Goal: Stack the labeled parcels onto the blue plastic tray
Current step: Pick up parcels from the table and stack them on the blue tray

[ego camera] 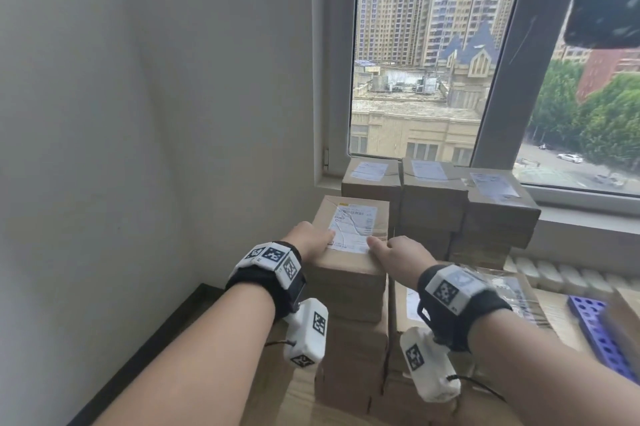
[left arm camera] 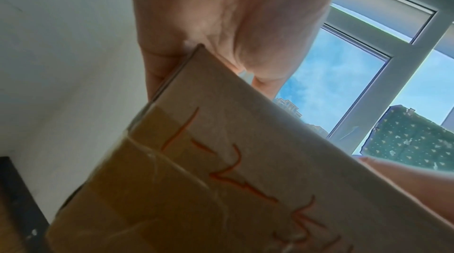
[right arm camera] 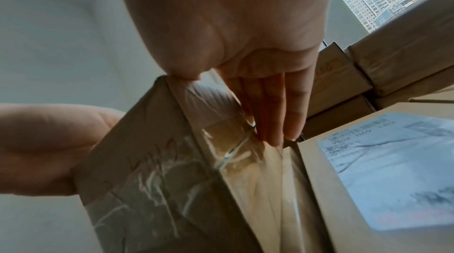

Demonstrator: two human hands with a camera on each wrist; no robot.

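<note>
A brown cardboard parcel [ego camera: 349, 228] with a white shipping label sits at the top of a tall stack of similar boxes. My left hand [ego camera: 308, 238] grips its near left corner, thumb on the label. My right hand [ego camera: 401, 252] holds the near right corner, thumb on top. In the left wrist view the parcel [left arm camera: 221, 160] shows red handwriting under my palm [left arm camera: 221, 24]. In the right wrist view my fingers [right arm camera: 275, 113] lie straight down the taped parcel's [right arm camera: 152, 169] right side. A blue perforated plastic tray [ego camera: 595, 332] shows at the lower right, partly hidden.
More labeled parcels [ego camera: 433, 190] are piled against the window sill behind. A lower stack [ego camera: 405, 304] stands right beside the held parcel. A plain wall [ego camera: 138, 113] closes off the left. A white radiator [ego camera: 554, 273] runs under the sill.
</note>
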